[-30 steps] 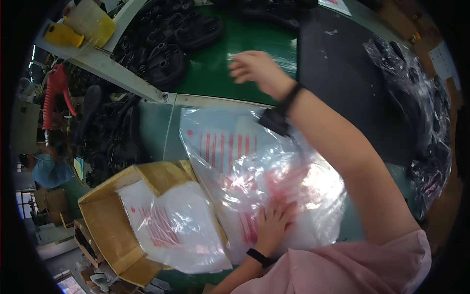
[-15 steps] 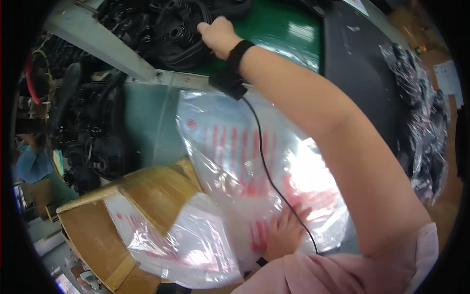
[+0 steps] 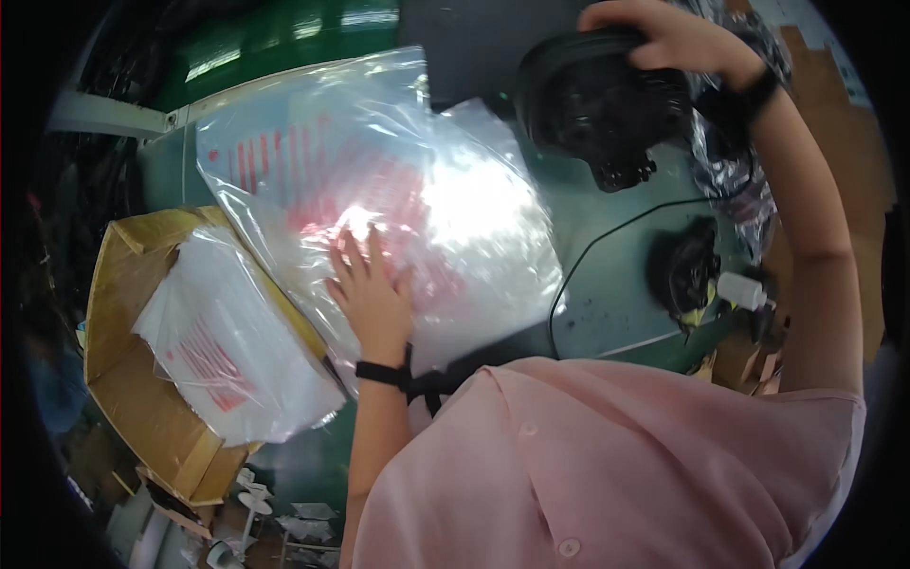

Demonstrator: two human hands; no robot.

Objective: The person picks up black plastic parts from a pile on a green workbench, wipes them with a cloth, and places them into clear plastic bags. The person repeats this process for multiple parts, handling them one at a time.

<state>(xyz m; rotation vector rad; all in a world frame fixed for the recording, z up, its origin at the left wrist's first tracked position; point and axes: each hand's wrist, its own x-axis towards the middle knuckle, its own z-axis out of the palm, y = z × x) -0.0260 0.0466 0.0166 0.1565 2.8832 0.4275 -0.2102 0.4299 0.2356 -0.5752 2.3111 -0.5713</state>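
Resting spread fingers of the left hand (image 3: 372,296) on clear, red-printed plastic bags (image 3: 275,173), overlapping and uncertain in number, just right of one open cardboard box (image 3: 118,341). Clamping one black moulded part (image 3: 595,100) over the table (image 3: 611,270) with curled fingers of the right hand (image 3: 678,38). Farther right, one white bottle (image 3: 741,291).

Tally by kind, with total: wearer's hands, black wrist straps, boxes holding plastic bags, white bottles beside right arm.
Hands: 2 (left hand on plastic bags, right hand gripping black item)
Black wrist straps: 2
Box holding bags: 1
White bottle: 1
Total: 6
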